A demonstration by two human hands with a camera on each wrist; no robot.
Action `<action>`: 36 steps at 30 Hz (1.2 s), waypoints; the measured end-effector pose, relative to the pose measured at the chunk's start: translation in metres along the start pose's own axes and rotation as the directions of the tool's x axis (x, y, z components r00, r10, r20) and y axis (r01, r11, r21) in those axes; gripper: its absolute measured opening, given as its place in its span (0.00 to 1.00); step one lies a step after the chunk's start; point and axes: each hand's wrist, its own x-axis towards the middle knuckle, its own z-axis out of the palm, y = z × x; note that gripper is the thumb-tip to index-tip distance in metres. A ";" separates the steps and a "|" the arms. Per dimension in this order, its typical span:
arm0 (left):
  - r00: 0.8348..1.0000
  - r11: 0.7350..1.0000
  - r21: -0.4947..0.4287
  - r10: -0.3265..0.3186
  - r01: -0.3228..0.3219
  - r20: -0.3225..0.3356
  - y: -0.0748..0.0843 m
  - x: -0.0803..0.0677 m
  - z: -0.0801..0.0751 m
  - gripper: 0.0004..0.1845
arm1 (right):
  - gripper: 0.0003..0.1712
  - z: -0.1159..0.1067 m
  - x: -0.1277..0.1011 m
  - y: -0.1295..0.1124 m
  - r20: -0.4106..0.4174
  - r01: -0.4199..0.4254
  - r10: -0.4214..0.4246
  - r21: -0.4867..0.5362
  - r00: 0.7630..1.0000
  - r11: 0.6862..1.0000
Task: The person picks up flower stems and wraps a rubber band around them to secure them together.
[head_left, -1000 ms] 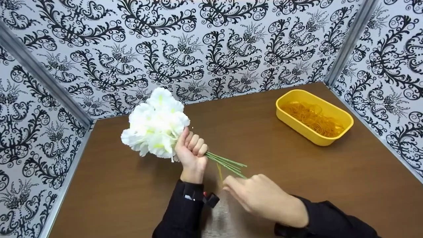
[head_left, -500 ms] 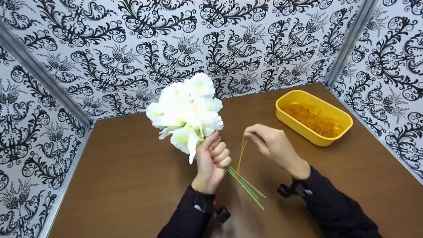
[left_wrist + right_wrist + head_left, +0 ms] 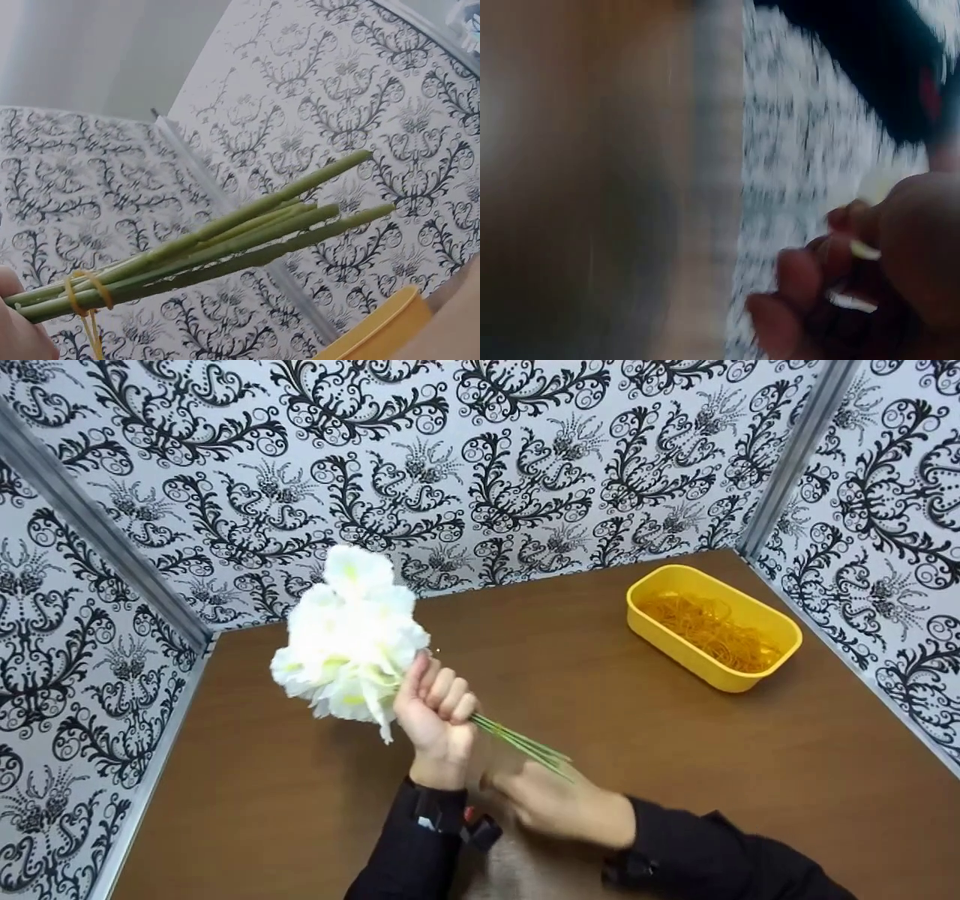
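My left hand (image 3: 435, 712) grips a bunch of white artificial flowers (image 3: 349, 641) by their green stems (image 3: 521, 744), blooms tilted up to the left. In the left wrist view a yellow rubber band (image 3: 84, 291) loops round the stems (image 3: 225, 247) close to my left hand, and a strand of it runs downward. My right hand (image 3: 551, 802) is low, just under the stem ends, fingers curled together as if pinching that strand. The right wrist view is blurred and shows only curled fingers (image 3: 802, 277).
A yellow tray (image 3: 697, 664) with several rubber bands (image 3: 709, 630) sits at the back right of the brown table (image 3: 675, 780). Patterned black-and-white walls (image 3: 525, 472) close off the left, back and right sides.
The bunch has swung back from upright to tilted left. My right hand has dropped from beside the blooms to under the stem ends, near my left wrist.
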 end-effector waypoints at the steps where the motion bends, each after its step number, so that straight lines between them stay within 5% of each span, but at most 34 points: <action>1: 1.000 1.000 0.008 0.022 -0.022 -0.015 0.003 0.002 0.000 0.25 | 0.05 -0.004 -0.001 -0.009 0.011 0.003 -0.003 -0.015 1.000 1.000; 6: 0.994 0.993 0.081 0.086 -0.081 -0.067 0.009 0.008 -0.003 0.26 | 0.09 -0.039 -0.010 -0.034 -0.010 0.029 -0.031 -0.164 0.999 0.986; 10: 0.997 0.987 0.157 0.056 -0.046 -0.060 0.007 0.011 -0.007 0.26 | 0.05 -0.069 -0.014 -0.033 -0.127 0.063 -0.093 -0.220 0.988 0.973; 15: 0.999 0.965 0.261 -0.022 0.033 -0.046 -0.002 0.010 -0.011 0.25 | 0.04 -0.098 -0.014 -0.014 -0.301 0.059 -0.107 -0.164 0.948 0.985; 21: 0.987 0.925 0.344 -0.141 0.160 -0.080 -0.014 0.006 -0.011 0.25 | 0.03 -0.117 -0.008 0.024 -0.355 0.020 -0.038 -0.056 0.934 0.998; 29: 0.960 0.920 0.277 -0.278 0.278 -0.043 -0.022 0.000 -0.005 0.26 | 0.03 -0.091 0.003 0.070 -0.322 -0.099 0.102 0.024 0.941 0.995; 36: 0.979 0.970 0.146 -0.201 0.196 0.024 -0.016 -0.003 0.001 0.25 | 0.07 -0.040 0.009 0.062 -0.186 -0.077 0.081 0.028 0.979 0.997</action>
